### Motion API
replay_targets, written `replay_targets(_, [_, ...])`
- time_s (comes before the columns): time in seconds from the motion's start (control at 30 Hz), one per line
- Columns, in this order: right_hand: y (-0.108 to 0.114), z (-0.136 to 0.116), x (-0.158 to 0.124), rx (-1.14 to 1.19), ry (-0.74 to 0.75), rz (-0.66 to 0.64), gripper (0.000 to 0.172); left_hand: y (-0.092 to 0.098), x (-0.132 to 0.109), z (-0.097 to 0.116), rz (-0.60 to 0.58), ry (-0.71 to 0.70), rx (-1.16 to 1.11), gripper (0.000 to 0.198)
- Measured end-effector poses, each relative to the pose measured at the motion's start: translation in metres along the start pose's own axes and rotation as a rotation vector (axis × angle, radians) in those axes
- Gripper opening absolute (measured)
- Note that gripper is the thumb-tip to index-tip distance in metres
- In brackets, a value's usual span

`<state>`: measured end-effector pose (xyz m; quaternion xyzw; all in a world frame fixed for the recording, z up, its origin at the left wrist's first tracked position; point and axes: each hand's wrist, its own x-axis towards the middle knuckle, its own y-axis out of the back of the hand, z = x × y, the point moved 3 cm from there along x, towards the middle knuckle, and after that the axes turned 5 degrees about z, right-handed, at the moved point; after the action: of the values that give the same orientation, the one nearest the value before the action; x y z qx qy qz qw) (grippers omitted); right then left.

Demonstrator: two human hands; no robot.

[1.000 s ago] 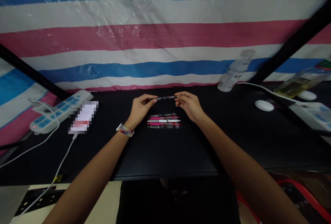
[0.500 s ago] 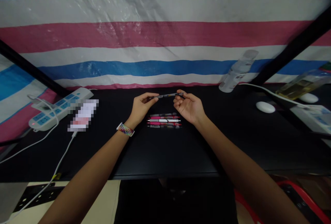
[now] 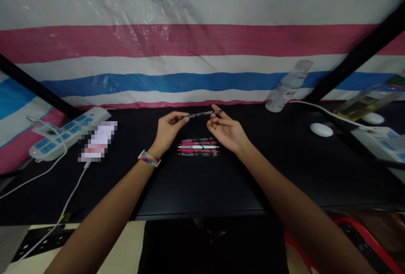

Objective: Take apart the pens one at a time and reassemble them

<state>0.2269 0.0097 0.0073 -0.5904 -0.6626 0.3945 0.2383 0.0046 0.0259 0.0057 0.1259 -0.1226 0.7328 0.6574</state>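
Observation:
A dark pen (image 3: 200,115) is held level above the black table (image 3: 196,181), one end in each hand. My left hand (image 3: 166,129) pinches its left end between thumb and fingers. My right hand (image 3: 224,130) is turned palm up, its thumb and forefinger on the pen's right end and the other fingers loosely curled. Just below the hands lies a neat row of several pens (image 3: 198,147), pink, white and dark, side by side on the table. A colourful band (image 3: 148,158) sits on my left wrist.
A white power strip (image 3: 60,136) with a cable and a blurred-out item (image 3: 96,143) lie at the left. At the right are a clear bottle (image 3: 286,87), two white oval objects (image 3: 321,129), a bottle of yellow liquid (image 3: 367,103) and another power strip (image 3: 384,142). A striped tarp hangs behind.
My right hand has turned palm up and shifted its hold on the pen's right end. The pen and both hands have drifted slightly left and up. The pens on the table have not moved.

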Motion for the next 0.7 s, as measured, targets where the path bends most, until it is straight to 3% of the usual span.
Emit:
replay_targets(0.2, [0.0046, 0.0005, 0.0022, 0.049, -0.010, 0.044, 0.012, -0.0003, 0.0002, -0.0009, 0.001, 0.020, 0.014, 0.024])
replay_targets(0.37, [0.0020, 0.0013, 0.0014, 0.001, 0.027, 0.014, 0.033, 0.0005, -0.0007, -0.0006, -0.008, 0.024, 0.023, 0.023])
replay_targets(0.57, [0.0039, -0.0008, 0.0023, 0.049, 0.020, 0.068, 0.009, -0.0020, -0.0026, -0.0009, -0.026, 0.043, 0.023, 0.025])
replay_targets(0.63, [0.0052, 0.0009, 0.0027, 0.040, 0.008, 0.080, 0.011, -0.0015, -0.0024, -0.0004, -0.023, 0.044, 0.019, 0.026])
replay_targets(0.7, [0.0051, 0.0027, 0.0020, 0.017, 0.004, 0.074, 0.023, -0.0005, -0.0021, 0.0007, -0.022, 0.043, 0.015, 0.026])
